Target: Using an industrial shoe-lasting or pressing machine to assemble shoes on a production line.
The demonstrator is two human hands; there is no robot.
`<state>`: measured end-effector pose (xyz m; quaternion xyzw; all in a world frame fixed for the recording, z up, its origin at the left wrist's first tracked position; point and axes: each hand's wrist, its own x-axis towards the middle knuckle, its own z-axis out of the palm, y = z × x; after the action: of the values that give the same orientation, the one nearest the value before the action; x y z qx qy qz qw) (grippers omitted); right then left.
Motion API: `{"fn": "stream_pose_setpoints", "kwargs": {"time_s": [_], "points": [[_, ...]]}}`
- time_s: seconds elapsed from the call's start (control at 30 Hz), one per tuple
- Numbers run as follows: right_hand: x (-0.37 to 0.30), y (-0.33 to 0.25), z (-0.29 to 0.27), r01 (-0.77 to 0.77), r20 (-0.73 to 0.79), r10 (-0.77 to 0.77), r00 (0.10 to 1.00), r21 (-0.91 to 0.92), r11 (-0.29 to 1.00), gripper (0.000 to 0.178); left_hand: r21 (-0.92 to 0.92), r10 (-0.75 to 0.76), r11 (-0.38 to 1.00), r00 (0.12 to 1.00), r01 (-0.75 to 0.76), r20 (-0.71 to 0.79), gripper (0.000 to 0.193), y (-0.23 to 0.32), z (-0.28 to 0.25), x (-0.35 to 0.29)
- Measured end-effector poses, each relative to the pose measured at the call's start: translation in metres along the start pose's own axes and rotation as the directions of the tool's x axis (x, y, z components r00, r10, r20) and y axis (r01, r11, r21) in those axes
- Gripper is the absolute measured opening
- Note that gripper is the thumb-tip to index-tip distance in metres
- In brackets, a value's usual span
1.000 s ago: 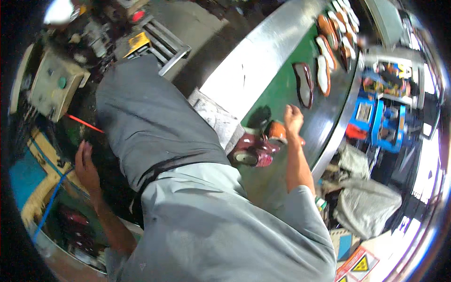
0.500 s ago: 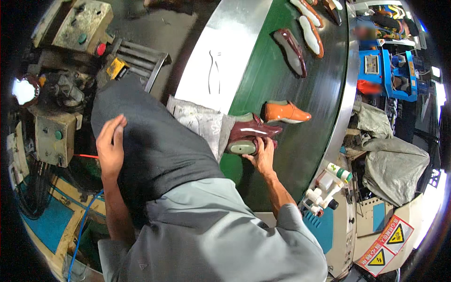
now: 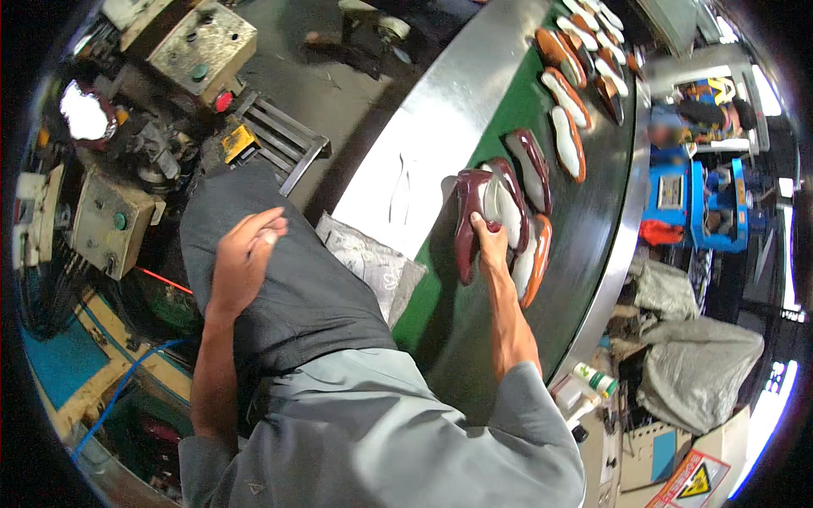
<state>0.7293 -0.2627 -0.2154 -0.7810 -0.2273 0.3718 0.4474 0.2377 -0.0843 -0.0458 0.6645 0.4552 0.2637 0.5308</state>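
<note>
My right hand [image 3: 493, 245] is closed on a glossy burgundy shoe [image 3: 467, 222] above the green conveyor belt, its thumb at the opening. Against that shoe sits a second burgundy shoe [image 3: 518, 203], its pale sole showing; whether my fingers hold it too is hidden. An orange shoe [image 3: 533, 264] lies on its side just right of my wrist. Beyond the hand rests another burgundy shoe [image 3: 533, 173] with a grey sole. My left hand [image 3: 243, 256] hovers over my dark-clothed lap, fingers loosely extended, holding nothing.
More orange and brown shoes [image 3: 569, 100] lie along the far belt [image 3: 432, 309]. A worn grey cloth pad [image 3: 373, 264] lies at the belt's near edge, beside a metal ledge [image 3: 423, 144]. Control boxes [image 3: 110, 222] stand left; a grey cover [image 3: 699, 368] drapes equipment at right.
My right hand has moved farther along the belt, carrying burgundy footwear away from the grey pad. The orange shoe now shows its sole. My left hand has shifted right, and the view has moved.
</note>
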Motion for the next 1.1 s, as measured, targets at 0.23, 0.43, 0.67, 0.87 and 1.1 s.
{"fn": "stream_pose_setpoints", "kwargs": {"time_s": [0.23,0.43,0.67,0.87,1.1], "points": [[-0.067,-0.123,0.171,-0.564,0.716,-0.094,0.692,0.617,0.548,0.096,-0.169,0.226,0.96,0.974,-0.224,-0.011,0.081,0.052,0.006,0.057],[-0.115,-0.154,0.276,-0.703,0.948,-0.129,0.291,0.303,0.643,0.101,0.243,0.377,0.92,0.863,-0.307,-0.337,0.034,0.016,-0.049,0.041],[-0.162,-0.23,0.332,0.609,0.745,-0.445,0.497,0.065,0.79,0.094,0.37,0.261,0.928,0.786,-0.045,-0.56,0.019,-0.034,-0.057,-0.019],[-0.159,-0.223,0.353,0.453,0.872,-0.269,0.408,0.063,0.89,0.091,0.473,0.365,0.872,0.816,-0.13,-0.448,0.027,-0.061,-0.086,-0.035],[-0.148,-0.208,0.358,0.468,0.857,-0.3,0.419,0.079,0.88,0.088,0.086,0.094,0.994,0.938,-0.069,-0.333,0.044,-0.059,-0.094,-0.036]]}}
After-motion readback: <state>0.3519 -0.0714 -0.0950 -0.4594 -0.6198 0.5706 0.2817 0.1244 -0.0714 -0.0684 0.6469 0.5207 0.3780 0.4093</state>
